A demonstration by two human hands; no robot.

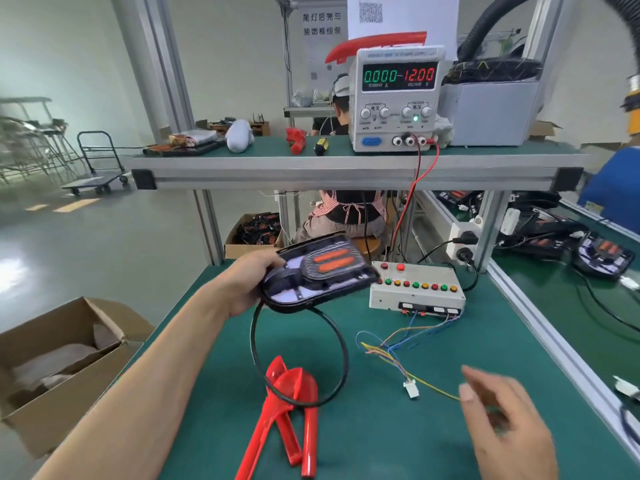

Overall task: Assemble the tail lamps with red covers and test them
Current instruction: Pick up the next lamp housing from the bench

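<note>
My left hand grips the left end of a black tail lamp body and holds it above the green table, its two orange strips facing up. A black cable loops down from the lamp onto the table. A red cover lies flat on the mat below, with the cable across its top. My right hand hovers at the lower right, blurred, fingers relaxed and holding nothing, near a white connector on thin coloured wires. The grey test box with coloured buttons sits behind.
A power supply on the upper shelf reads 0.000 A and 12.00 V, with red and black leads hanging down. An open cardboard box stands left of the table. More lamp bodies lie on the right bench. A person sits behind the bench.
</note>
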